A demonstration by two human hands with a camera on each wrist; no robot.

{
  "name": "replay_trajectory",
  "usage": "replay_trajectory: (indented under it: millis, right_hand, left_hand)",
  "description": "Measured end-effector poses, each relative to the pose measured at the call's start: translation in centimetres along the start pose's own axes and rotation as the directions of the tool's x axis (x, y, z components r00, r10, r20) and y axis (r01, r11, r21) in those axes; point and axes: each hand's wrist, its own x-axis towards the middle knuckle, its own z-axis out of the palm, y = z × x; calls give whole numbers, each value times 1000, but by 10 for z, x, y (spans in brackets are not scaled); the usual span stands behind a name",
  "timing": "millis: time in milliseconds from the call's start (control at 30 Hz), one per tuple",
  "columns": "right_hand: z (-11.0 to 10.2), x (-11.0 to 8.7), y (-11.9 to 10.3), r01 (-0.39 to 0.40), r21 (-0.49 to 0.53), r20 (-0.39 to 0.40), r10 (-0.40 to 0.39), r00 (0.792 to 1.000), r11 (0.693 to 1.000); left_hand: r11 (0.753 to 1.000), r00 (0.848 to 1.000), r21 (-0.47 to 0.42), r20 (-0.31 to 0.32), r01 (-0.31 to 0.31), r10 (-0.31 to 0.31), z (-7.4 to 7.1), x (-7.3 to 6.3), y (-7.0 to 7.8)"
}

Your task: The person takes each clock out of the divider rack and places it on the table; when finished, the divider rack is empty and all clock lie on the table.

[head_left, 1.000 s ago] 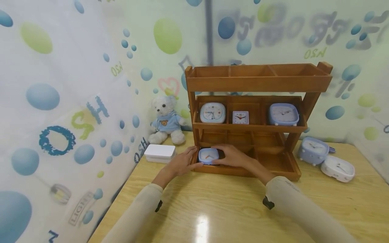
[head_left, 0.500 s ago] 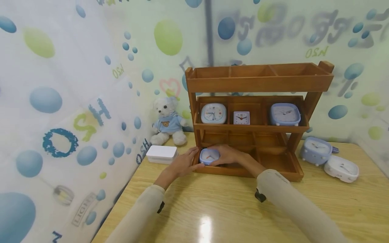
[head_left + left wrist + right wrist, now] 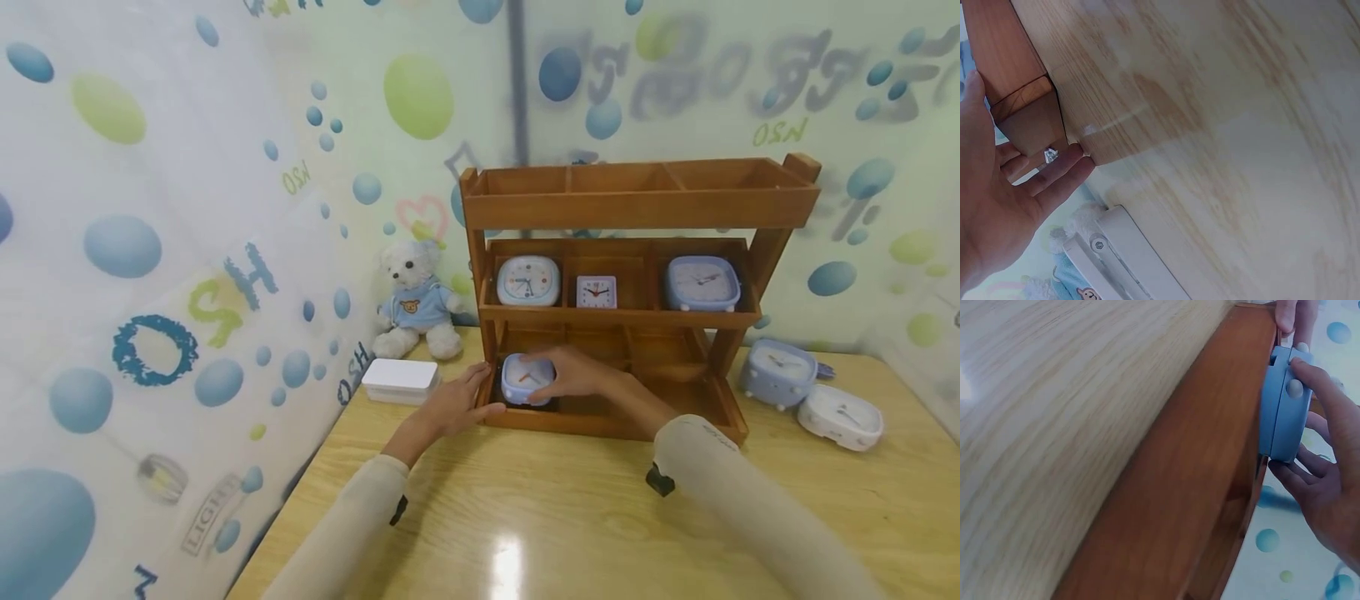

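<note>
My right hand (image 3: 573, 372) holds a small blue alarm clock (image 3: 527, 380) with a white dial and orange hand, in the bottom left compartment of a brown wooden shelf rack (image 3: 637, 208). In the right wrist view the thumb and fingers span the clock (image 3: 1285, 406), its round white feet showing, close behind the rack's front board (image 3: 1166, 462). At the rack's lower left corner my left hand (image 3: 453, 402) grips the wood. The left wrist view has its thumb over the front board (image 3: 1007, 50) and fingers around the end, some partly hidden.
The middle tier bears a pale-blue clock (image 3: 528, 281), a small square clock (image 3: 597, 292) and a larger lavender clock (image 3: 702, 283). Right of the rack sit a blue clock (image 3: 780, 372) and a white clock (image 3: 840, 417). A teddy bear (image 3: 416, 302) and white box (image 3: 401, 381) stand left.
The right hand has lifted the blue alarm clock slightly and shifted it a little right, away from the compartment's left wall. The left hand stays at the rack's corner.
</note>
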Motion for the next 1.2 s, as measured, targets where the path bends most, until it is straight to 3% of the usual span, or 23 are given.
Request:
replay_trajectory:
  millis: [133, 533, 700, 933, 1200]
  right_hand:
    - [-8, -13, -3, 34, -37, 1, -34, 999, 999]
    - [-42, -64, -4, 30, -106, -42, -35, 999, 994]
    - [-56, -96, 2, 9, -138, -63, -18, 998, 990]
    - [-78, -146, 18, 7, -259, -144, -46, 988, 966]
    - [-113, -196, 26, -76, -361, -221, -6, 975, 929]
  left_hand:
    - [1000, 1000, -3, 13, -7, 7, 0, 1, 1]
    - [1000, 1000, -18, 13, 4, -4, -1, 2, -2]
    - [1000, 1000, -29, 11, 6, -6, 1, 3, -1]
    - [999, 1000, -38, 26, 8, -7, 4, 4, 0]
    - [998, 1000, -64, 20, 25, -23, -1, 0, 2]
